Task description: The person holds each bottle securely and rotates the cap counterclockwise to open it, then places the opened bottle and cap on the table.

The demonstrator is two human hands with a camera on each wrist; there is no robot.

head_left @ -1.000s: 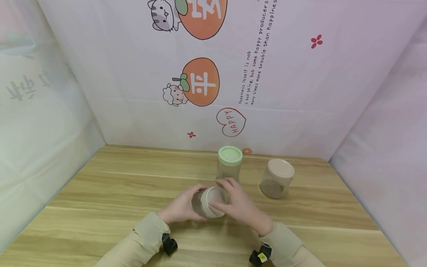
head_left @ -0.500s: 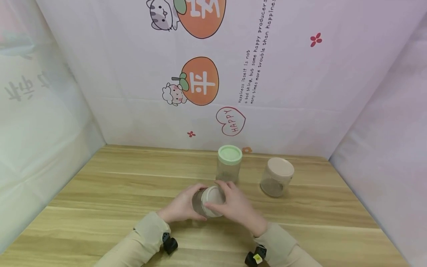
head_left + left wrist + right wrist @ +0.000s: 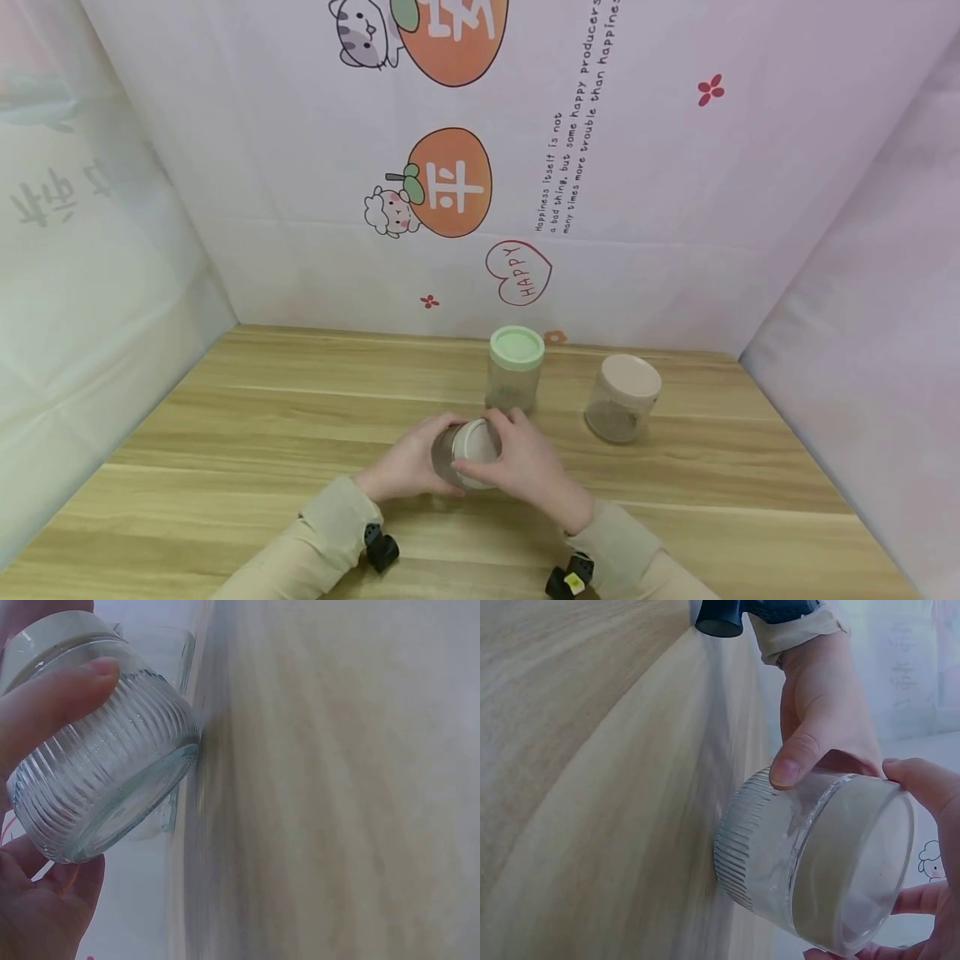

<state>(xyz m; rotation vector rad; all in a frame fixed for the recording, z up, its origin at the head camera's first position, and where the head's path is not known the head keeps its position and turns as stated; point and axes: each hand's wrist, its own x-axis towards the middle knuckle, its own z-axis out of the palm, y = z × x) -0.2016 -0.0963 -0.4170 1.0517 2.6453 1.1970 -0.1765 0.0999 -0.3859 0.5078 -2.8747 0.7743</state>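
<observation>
A ribbed glass jar [image 3: 443,458] is tilted to the right near the middle of the table, its pale cream lid [image 3: 478,443] facing up and right. My left hand [image 3: 402,465] grips the glass body, thumb on the near side and fingers on the far side. At the lid's rim, the thumb and fingers of my right hand [image 3: 534,469] hold it from both sides. The left wrist view shows the ribbed wall and thick base of the jar [image 3: 112,769], the base edge close to the tabletop. In the right wrist view the lid [image 3: 829,874] sits on the jar.
Behind the hands stands a tall glass jar with a green lid [image 3: 517,350]. To its right is a wider jar with a pinkish-beige lid [image 3: 630,379]. A printed white cloth [image 3: 637,167] walls off the back and sides of the wooden table [image 3: 285,417].
My right hand has shifted left, its thumb sliding across toward the lid's left edge and its fingers drawing closer to the rim. The left hand and jar stay almost in place.
</observation>
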